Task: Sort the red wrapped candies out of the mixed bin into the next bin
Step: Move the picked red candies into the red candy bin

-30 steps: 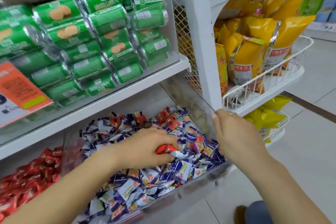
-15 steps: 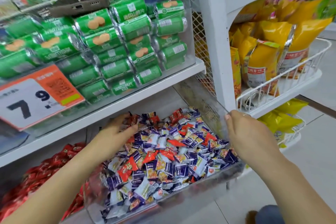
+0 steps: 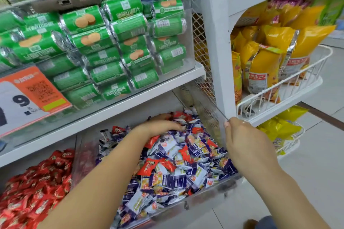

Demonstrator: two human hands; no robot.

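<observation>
Seen from the head: left hand (image 3: pixel 160 126) deep in the mixed bin (image 3: pixel 210 198), fingers spread flat on the heap of purple and red candies (image 3: pixel 149 167), apparently holding nothing, though the fingertips are half buried. Right hand (image 3: pixel 242 139) pinching the bin's clear right wall at its top edge. Next bin (image 3: pixel 78 154), left, full of red sweets. Green packets (image 3: pixel 104 42) on the shelf above.
</observation>
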